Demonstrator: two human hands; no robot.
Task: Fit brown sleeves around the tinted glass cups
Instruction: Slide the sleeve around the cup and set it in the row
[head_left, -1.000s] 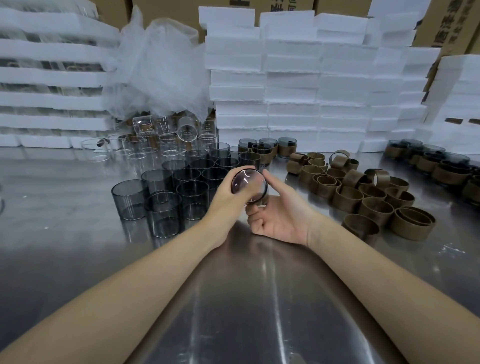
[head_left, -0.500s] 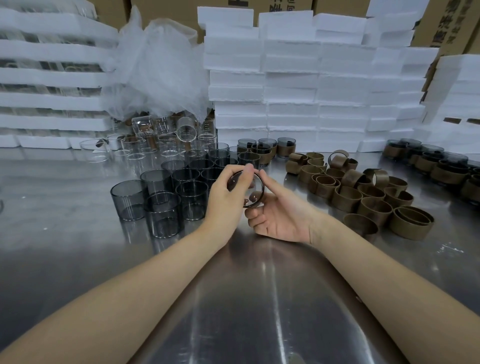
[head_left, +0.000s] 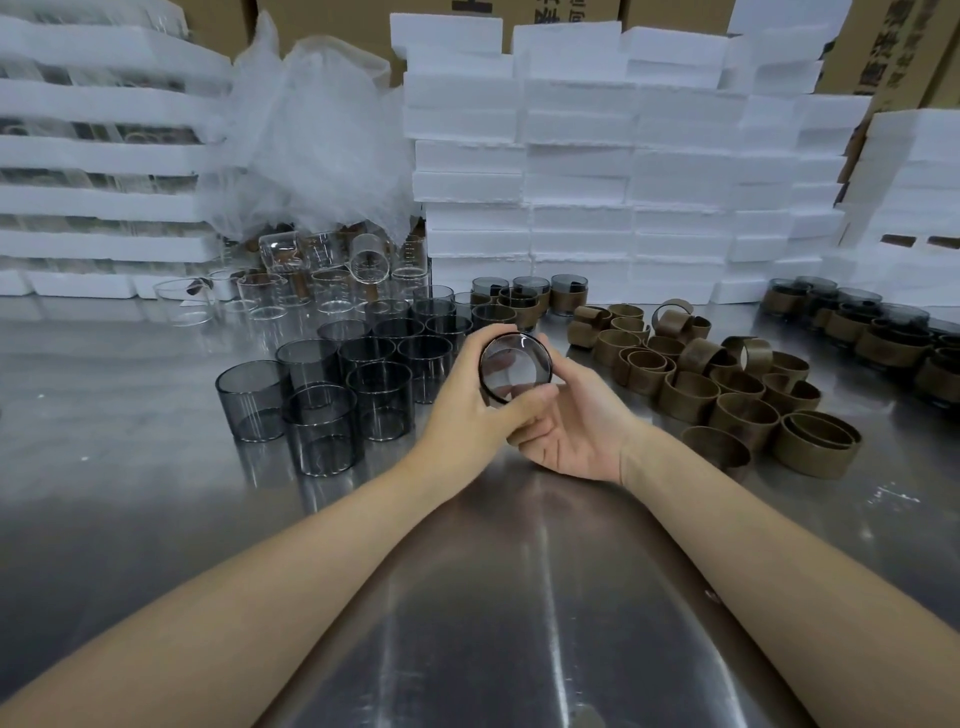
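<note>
Bench: I'm stretching both forearms out over the steel bench (head_left: 156, 415), and the metal is shining under them.
Left hand: my left hand (head_left: 467, 410) is wrapping the held cup from the left, with the fingers curling round its wall and the thumb crossing under its rim.
Right hand: my right hand (head_left: 576, 431) is cradling it palm up from the right, thumb on the rim, so both sets of fingers are clamping the glass.
Held cup: the held cup (head_left: 514, 366) is lying tipped between my hands with one round end facing me; I cannot tell whether a sleeve is on it.
Tinted cups: bare tinted cups (head_left: 379, 395) are standing upright in a tight cluster just left of my hands.
Brown sleeves: the brown sleeves (head_left: 727, 410) are sitting in a loose heap to the right, a few nested.
Sleeved cups: finished sleeved cups (head_left: 530, 293) are waiting behind my hands, with more at the far right.
Clear glasses: clear glasses (head_left: 322, 280) are crowding the back left, some tipped over.
Backdrop: foam trays (head_left: 623, 171) are stacking high, bubble wrap (head_left: 311, 145) is slumping beside them, and cardboard boxes (head_left: 893, 41) are standing behind.
</note>
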